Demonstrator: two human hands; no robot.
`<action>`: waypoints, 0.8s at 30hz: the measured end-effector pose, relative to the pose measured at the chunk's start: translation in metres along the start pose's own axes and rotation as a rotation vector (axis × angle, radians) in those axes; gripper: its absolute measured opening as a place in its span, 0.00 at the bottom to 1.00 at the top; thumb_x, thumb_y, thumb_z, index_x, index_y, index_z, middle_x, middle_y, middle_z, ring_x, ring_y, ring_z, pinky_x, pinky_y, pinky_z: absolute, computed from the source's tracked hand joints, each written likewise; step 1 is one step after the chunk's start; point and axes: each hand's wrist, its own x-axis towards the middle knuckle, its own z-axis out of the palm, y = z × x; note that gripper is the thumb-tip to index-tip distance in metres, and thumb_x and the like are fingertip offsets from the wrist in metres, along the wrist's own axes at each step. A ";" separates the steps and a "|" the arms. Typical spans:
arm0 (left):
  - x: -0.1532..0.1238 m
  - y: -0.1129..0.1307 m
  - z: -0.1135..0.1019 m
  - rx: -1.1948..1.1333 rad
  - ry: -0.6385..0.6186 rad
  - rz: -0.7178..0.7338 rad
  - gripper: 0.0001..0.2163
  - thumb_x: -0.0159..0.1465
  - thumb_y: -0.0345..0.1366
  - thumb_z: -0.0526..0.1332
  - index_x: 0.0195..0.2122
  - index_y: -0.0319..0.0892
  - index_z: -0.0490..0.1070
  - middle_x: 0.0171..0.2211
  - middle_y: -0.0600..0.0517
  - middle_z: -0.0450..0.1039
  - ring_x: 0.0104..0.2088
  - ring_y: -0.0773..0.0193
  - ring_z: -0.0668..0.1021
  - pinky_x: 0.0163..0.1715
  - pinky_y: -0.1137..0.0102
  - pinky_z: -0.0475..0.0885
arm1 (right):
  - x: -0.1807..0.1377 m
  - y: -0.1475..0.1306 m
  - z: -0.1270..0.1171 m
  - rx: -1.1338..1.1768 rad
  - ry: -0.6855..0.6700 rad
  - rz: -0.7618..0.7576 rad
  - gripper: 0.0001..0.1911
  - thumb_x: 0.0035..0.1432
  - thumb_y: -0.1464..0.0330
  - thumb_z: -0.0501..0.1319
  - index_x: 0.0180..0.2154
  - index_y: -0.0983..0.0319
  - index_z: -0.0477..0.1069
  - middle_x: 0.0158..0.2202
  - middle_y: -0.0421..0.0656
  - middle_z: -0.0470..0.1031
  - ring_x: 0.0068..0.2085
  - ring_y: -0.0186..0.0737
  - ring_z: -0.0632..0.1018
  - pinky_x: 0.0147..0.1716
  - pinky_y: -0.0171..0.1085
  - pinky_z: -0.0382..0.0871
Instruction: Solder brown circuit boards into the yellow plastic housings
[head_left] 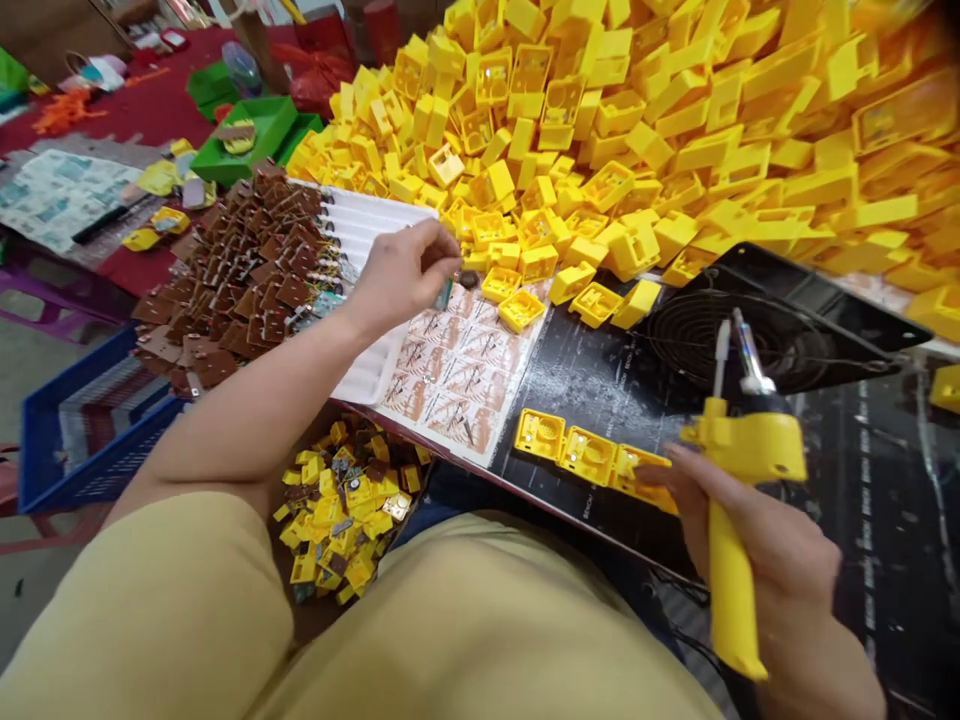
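My left hand [409, 265] is raised over the printed sheet, thumb and fingers pinched on a small greenish part [444, 295] with a dark round piece beside the fingertips. The part's exact kind is too small to tell. My right hand [765, 530] holds a yellow soldering gun [739, 540], its metal tip pointing up and away. The right fingertips also touch the last of a short row of yellow plastic cases [589, 455] lying open side up on the black mat. Loose yellow cases [520, 310] lie just right of my left hand.
A large heap of yellow cases [600, 120] fills the back. Brown boards with wires [240, 280] are piled on a white ridged tray [382, 215]. A black fan [750, 320] stands behind the soldering gun. Below the table edge sits a box of yellow parts [349, 510]; a blue crate [82, 400] is left.
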 end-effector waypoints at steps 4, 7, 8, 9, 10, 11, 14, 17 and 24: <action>-0.032 0.010 0.020 -0.027 -0.203 0.075 0.15 0.64 0.32 0.62 0.52 0.40 0.77 0.36 0.50 0.83 0.37 0.62 0.83 0.44 0.66 0.76 | 0.028 -0.019 0.015 0.049 -0.034 -0.136 0.21 0.65 0.66 0.64 0.59 0.54 0.67 0.46 0.45 0.81 0.39 0.44 0.83 0.41 0.41 0.81; -0.054 0.018 0.025 0.005 -0.240 0.130 0.13 0.65 0.34 0.63 0.50 0.40 0.79 0.37 0.49 0.84 0.40 0.58 0.84 0.47 0.63 0.76 | 0.041 -0.031 0.035 0.098 -0.095 -0.217 0.23 0.65 0.57 0.65 0.56 0.58 0.65 0.47 0.48 0.79 0.45 0.48 0.82 0.52 0.51 0.77; -0.060 0.022 0.026 0.003 -0.239 0.134 0.12 0.66 0.35 0.63 0.48 0.41 0.80 0.37 0.49 0.84 0.40 0.58 0.84 0.47 0.63 0.76 | 0.043 -0.035 0.041 0.108 -0.120 -0.235 0.22 0.65 0.57 0.64 0.56 0.59 0.65 0.46 0.48 0.79 0.45 0.48 0.81 0.54 0.52 0.76; -0.066 0.025 0.027 -0.010 -0.234 0.136 0.10 0.66 0.36 0.63 0.46 0.41 0.81 0.37 0.49 0.84 0.40 0.58 0.84 0.47 0.63 0.76 | 0.044 -0.038 0.046 0.114 -0.142 -0.248 0.20 0.67 0.58 0.62 0.55 0.59 0.65 0.45 0.47 0.79 0.45 0.47 0.81 0.55 0.52 0.75; -0.072 0.029 0.028 -0.037 -0.227 0.142 0.09 0.67 0.36 0.63 0.44 0.41 0.81 0.37 0.49 0.85 0.39 0.58 0.84 0.46 0.64 0.77 | 0.044 -0.040 0.050 0.113 -0.156 -0.252 0.19 0.68 0.60 0.61 0.55 0.60 0.64 0.44 0.47 0.79 0.44 0.46 0.81 0.55 0.51 0.75; -0.078 0.032 0.030 -0.075 -0.226 0.157 0.10 0.67 0.37 0.62 0.44 0.41 0.81 0.38 0.49 0.85 0.39 0.59 0.85 0.46 0.65 0.77 | 0.043 -0.041 0.052 0.108 -0.168 -0.253 0.17 0.68 0.63 0.61 0.55 0.60 0.64 0.43 0.46 0.79 0.44 0.45 0.81 0.55 0.50 0.74; -0.094 0.039 0.037 -0.166 -0.252 0.219 0.11 0.69 0.37 0.61 0.46 0.41 0.81 0.40 0.49 0.85 0.39 0.60 0.85 0.45 0.67 0.76 | 0.041 -0.040 0.048 0.079 -0.173 -0.252 0.16 0.68 0.65 0.61 0.55 0.60 0.65 0.41 0.45 0.79 0.41 0.43 0.81 0.56 0.50 0.73; -0.102 0.041 0.043 -0.093 -0.287 0.258 0.11 0.70 0.38 0.60 0.47 0.40 0.80 0.40 0.48 0.85 0.38 0.58 0.85 0.45 0.64 0.76 | 0.040 -0.035 0.035 0.046 -0.111 -0.256 0.22 0.65 0.60 0.66 0.56 0.60 0.66 0.44 0.46 0.80 0.41 0.44 0.82 0.57 0.51 0.72; -0.096 0.040 0.035 0.197 -0.305 0.312 0.12 0.70 0.35 0.57 0.37 0.43 0.80 0.27 0.51 0.82 0.30 0.60 0.82 0.41 0.63 0.70 | 0.040 -0.038 0.008 0.022 0.046 -0.252 0.17 0.60 0.73 0.70 0.49 0.59 0.70 0.36 0.37 0.82 0.30 0.31 0.80 0.41 0.30 0.74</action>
